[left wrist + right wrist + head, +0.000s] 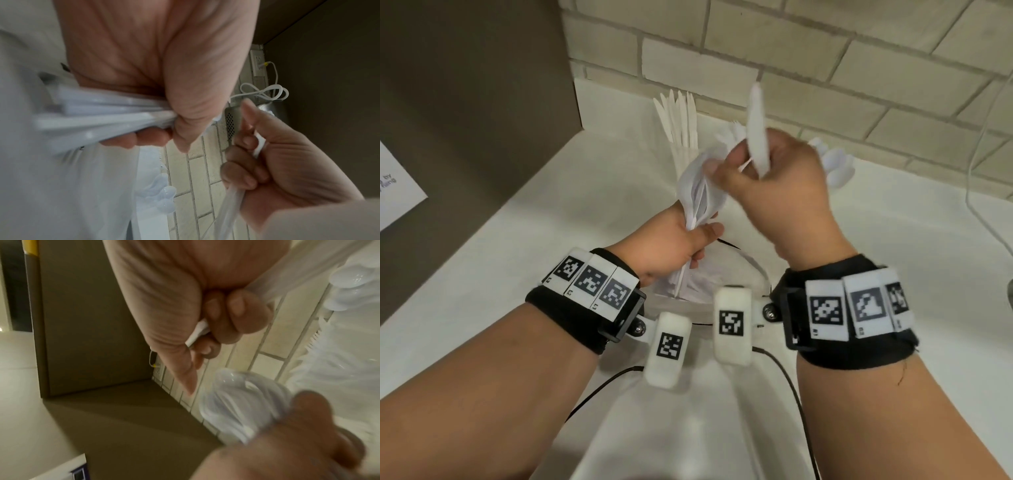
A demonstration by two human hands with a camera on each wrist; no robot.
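My left hand (674, 240) grips a bundle of white plastic spoons (698, 195) by their handles, bowls pointing up and away. In the left wrist view the handles (102, 116) run under my curled fingers. Just to its right, my right hand (774, 178) holds a single white plastic utensil (756, 130) upright, its tip blurred against the tiles. The right wrist view shows that utensil's handle end (197, 332) between the curled fingers, with the spoon bundle (242, 402) below it. The two hands are close together above the white counter (500, 291).
Against the tiled wall (808, 68) stand upright white plastic knives (678, 116), forks (732, 133) and spoons (835, 161). A brown cabinet side (465, 102) closes off the left. A white cable (976, 171) hangs at the right. A white box (688, 301) sits under my wrists.
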